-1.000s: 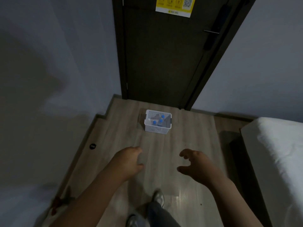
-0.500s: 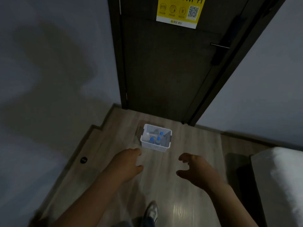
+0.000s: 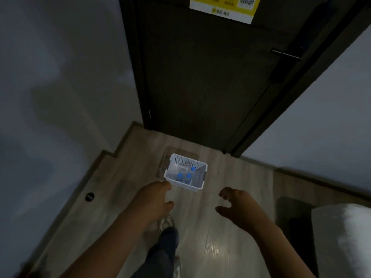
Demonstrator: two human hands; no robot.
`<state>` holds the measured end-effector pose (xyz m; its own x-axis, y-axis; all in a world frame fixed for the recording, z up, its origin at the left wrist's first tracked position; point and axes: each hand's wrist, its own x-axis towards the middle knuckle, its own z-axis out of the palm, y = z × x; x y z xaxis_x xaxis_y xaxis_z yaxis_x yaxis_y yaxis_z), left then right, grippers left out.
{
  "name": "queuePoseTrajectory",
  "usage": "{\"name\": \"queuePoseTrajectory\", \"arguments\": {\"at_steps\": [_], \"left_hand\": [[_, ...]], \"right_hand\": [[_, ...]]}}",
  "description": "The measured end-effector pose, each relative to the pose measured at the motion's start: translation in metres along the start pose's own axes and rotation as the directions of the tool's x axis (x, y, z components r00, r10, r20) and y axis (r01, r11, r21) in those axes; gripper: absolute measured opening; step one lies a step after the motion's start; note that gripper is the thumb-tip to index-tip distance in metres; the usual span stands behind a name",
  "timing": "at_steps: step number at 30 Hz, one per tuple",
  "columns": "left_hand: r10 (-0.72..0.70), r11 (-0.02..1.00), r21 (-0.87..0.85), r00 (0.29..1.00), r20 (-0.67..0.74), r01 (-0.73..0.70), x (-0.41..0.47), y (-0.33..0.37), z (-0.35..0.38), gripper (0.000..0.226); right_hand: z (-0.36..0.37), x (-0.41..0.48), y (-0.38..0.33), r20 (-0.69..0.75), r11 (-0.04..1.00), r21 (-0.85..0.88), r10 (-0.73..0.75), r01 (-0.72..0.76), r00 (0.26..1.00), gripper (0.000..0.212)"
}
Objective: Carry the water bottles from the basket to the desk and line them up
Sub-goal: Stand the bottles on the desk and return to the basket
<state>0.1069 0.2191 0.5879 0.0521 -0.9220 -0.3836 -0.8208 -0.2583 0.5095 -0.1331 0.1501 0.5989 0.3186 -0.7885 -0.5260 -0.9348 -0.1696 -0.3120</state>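
Wood floor by the door held the basket (image 3: 185,184) of bottles (image 3: 188,176); left hand (image 3: 154,199) and right hand (image 3: 239,207), grip apart and empty, should drop lower and take a bottle by its body.

A white perforated plastic basket (image 3: 185,184) sits on the pale wood-plank floor (image 3: 220,247) before a dark door (image 3: 204,77), holding three blue-capped water bottles (image 3: 187,175) (upright). The left hand (image 3: 153,203) and right hand (image 3: 240,207) hover empty, fingers spread, near the basket.

dark door (image 3: 204,81) shut (yellow notice (image 3: 222,7) on it) | wood floor (image 3: 230,237) | bed corner (image 3: 343,237) right
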Motion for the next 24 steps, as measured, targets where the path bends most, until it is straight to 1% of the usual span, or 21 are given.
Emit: {"name": "queuePoseTrajectory", "arguments": {"at_steps": [2,4,9,12,13,14,16,17,18,19,21,22,24], "left_hand": [[-0.001,0.999,0.033,1.000,0.000,0.001,0.024,-0.003,-0.004,0.034],[-0.025,0.999,0.023,1.000,0.007,0.025,0.047,-0.008,-0.009,0.031],[-0.046,0.998,0.040,0.998,0.030,0.045,0.095,-0.020,-0.016,0.033],[-0.056,0.998,0.005,0.998,0.027,0.056,0.125,-0.028,-0.015,0.035],[-0.052,0.999,0.008,0.998,0.038,0.052,0.133,-0.029,-0.016,0.036],[-0.033,0.999,-0.002,0.999,0.018,0.033,0.140,-0.029,-0.016,0.036],[0.013,0.997,-0.074,1.000,-0.017,-0.015,0.157,-0.033,-0.010,0.041],[0.058,0.997,-0.042,0.996,-0.064,-0.061,0.164,-0.034,-0.005,0.044],[0.040,0.998,-0.047,0.999,-0.004,-0.040,0.172,-0.033,-0.002,0.046],[0.002,1.000,-0.014,1.000,0.024,-0.002,0.181,-0.033,0.001,0.046],[-0.127,0.991,-0.037,0.987,0.101,0.131,0.200,-0.042,0.018,0.050],[-0.162,0.985,-0.049,0.981,0.110,0.168,0.210,-0.046,0.026,0.050],[-0.178,0.983,-0.027,0.978,0.109,0.182,0.226,-0.050,0.043,0.051]], "right_hand": [[-0.007,0.026,0.001,0.004,1.000,-0.012,-0.009,0.009,1.000,0.047],[-0.015,0.052,-0.001,0.021,1.000,-0.020,-0.017,0.017,1.000,0.046],[-0.029,0.109,-0.006,0.031,0.999,0.000,-0.052,0.052,0.998,0.047],[-0.031,0.142,-0.003,0.020,0.998,0.031,-0.051,0.050,0.999,0.050],[-0.032,0.153,-0.001,0.015,0.998,0.031,-0.053,0.052,0.998,0.050],[-0.032,0.163,0.002,0.015,0.998,0.026,-0.056,0.056,0.998,0.049],[-0.031,0.183,0.009,0.029,0.998,0.021,-0.067,0.066,0.997,0.049],[-0.030,0.193,0.013,0.038,0.997,0.019,-0.071,0.070,0.997,0.049],[-0.028,0.203,0.018,0.047,0.997,0.015,-0.077,0.076,0.996,0.049],[-0.026,0.213,0.022,0.054,0.997,0.010,-0.083,0.082,0.995,0.049],[-0.022,0.234,0.031,0.068,0.995,0.000,-0.097,0.097,0.993,0.049],[-0.019,0.245,0.034,0.072,0.994,-0.003,-0.106,0.107,0.992,0.050],[-0.012,0.270,0.043,0.087,0.991,-0.016,-0.130,0.132,0.988,0.051]]}}
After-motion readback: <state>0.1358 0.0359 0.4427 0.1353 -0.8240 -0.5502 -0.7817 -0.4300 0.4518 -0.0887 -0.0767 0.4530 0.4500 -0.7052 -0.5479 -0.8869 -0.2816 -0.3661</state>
